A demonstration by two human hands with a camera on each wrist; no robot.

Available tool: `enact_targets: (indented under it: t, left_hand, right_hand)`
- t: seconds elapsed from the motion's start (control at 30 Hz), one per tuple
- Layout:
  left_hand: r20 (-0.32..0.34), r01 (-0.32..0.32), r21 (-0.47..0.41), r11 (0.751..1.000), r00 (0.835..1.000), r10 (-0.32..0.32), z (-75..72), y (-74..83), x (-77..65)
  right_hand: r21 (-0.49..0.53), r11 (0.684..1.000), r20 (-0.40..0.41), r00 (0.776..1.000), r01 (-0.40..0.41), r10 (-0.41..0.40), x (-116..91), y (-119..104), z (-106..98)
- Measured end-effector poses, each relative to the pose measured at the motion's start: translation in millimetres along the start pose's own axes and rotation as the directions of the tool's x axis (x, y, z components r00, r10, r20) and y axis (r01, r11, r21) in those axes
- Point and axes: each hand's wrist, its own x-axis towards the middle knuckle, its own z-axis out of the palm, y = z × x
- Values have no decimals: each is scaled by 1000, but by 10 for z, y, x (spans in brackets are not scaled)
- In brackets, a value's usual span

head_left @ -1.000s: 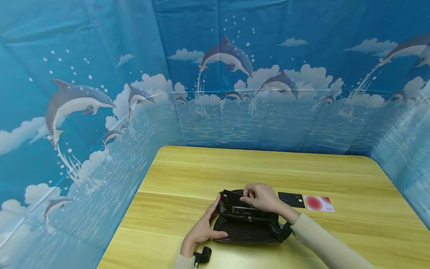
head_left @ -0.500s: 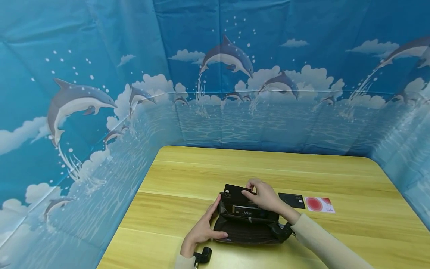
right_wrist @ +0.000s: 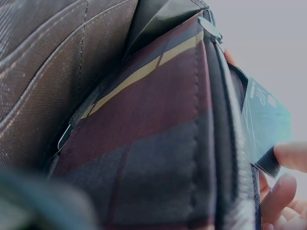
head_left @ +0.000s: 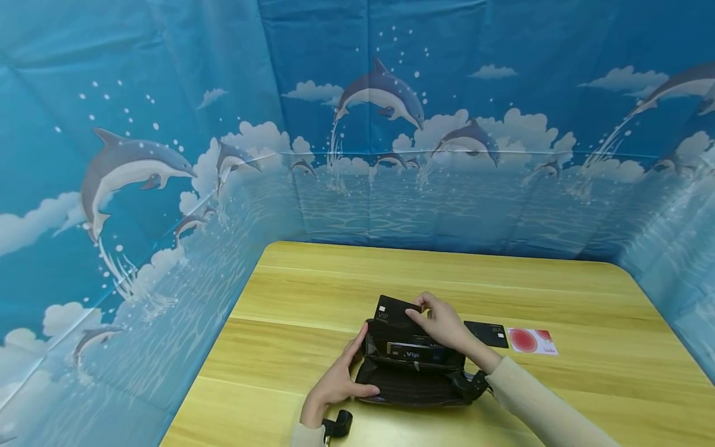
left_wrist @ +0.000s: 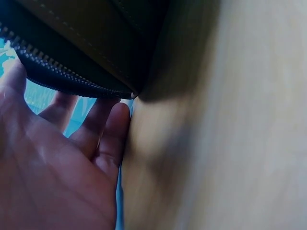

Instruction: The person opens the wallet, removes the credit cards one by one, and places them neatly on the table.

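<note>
A dark zip wallet point(head_left: 412, 388) lies spread open on the wooden table in the head view, its lined inside facing up. My left hand point(head_left: 337, 380) holds its left side, thumb on the front flap and fingertips at the back edge; in the left wrist view the fingers reach along the zipper point(left_wrist: 62, 72). My right hand point(head_left: 445, 324) pinches a black VIP card point(head_left: 393, 312) by its right end, with the card standing above the wallet's back section. The right wrist view has this card point(right_wrist: 264, 117) at the zipped edge. Another VIP card point(head_left: 410, 354) sits in an inner slot.
To the right of the wallet, a black card point(head_left: 486, 333) and a white card with a red circle point(head_left: 532, 341) lie flat on the table point(head_left: 346, 285). A blue dolphin-print curtain point(head_left: 363, 186) stands behind and around the table.
My right hand has drawn the black VIP card upward out of the wallet's back section, so more of its face shows. The left hand has stayed on the wallet.
</note>
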Motion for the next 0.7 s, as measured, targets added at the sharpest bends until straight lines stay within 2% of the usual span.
enact_targets:
  t: [0.1, 0.3, 0.4, 0.7]
  left_hand:
    - [-11, -1, 13, 1000, 1000, 1, 21, -134, 17]
    - [13, 18, 5, 1000, 1000, -18, -14, 133, -9]
    - [22, 12, 18, 1000, 1000, -13, -26, 193, -15]
    - [0, 17, 35, 999, 1000, -17, 12, -126, 26]
  right_hand:
    - [62, 997, 4, 999, -47, 47, 4, -7, -12]
    - [212, 957, 35, 980, -198, 195, 8, -34, -57]
    - [253, 940, 24, 973, -227, 229, 3, -33, -87]
    - [311, 922, -29, 967, -230, 251, -28, 5, -158]
